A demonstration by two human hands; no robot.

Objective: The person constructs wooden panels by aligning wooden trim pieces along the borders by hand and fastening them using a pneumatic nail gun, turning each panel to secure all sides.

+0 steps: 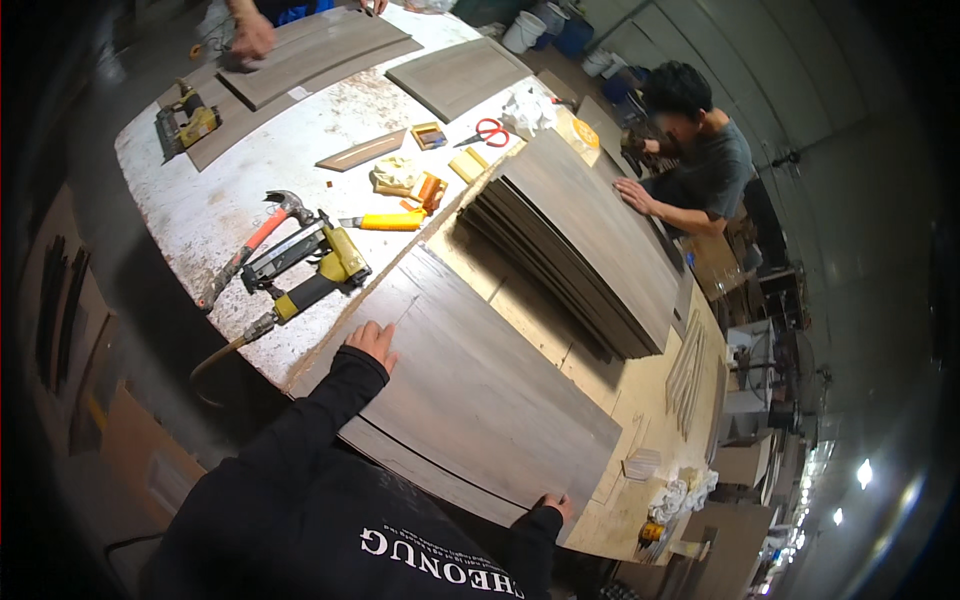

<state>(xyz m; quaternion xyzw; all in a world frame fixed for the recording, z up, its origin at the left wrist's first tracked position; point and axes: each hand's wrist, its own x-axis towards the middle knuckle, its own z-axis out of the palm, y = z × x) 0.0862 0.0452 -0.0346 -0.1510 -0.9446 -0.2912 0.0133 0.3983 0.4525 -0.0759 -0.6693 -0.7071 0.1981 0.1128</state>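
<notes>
A grey-brown wooden panel [480, 375] lies in front of me across the table edge, with a second board's edge showing along its near side. Flat on the panel's left part rests my left hand [373, 343], its fingers stretched out. My right hand [560, 505] grips the panel at its near right corner; part of that hand is hidden. Beyond the left hand lie a yellow and black nail gun [315, 270] with a hose, a claw hammer [262, 240] with an orange-red handle, and a yellow utility knife [385, 221].
A tall stack of similar panels [590, 240] stands just beyond mine. Red-handled scissors [487, 133] and small boxes lie on the white table. Another nail gun [186, 122] sits far left near a co-worker's hand [252, 42]. A person [700, 150] works behind the stack. Thin strips [690, 375] lie right.
</notes>
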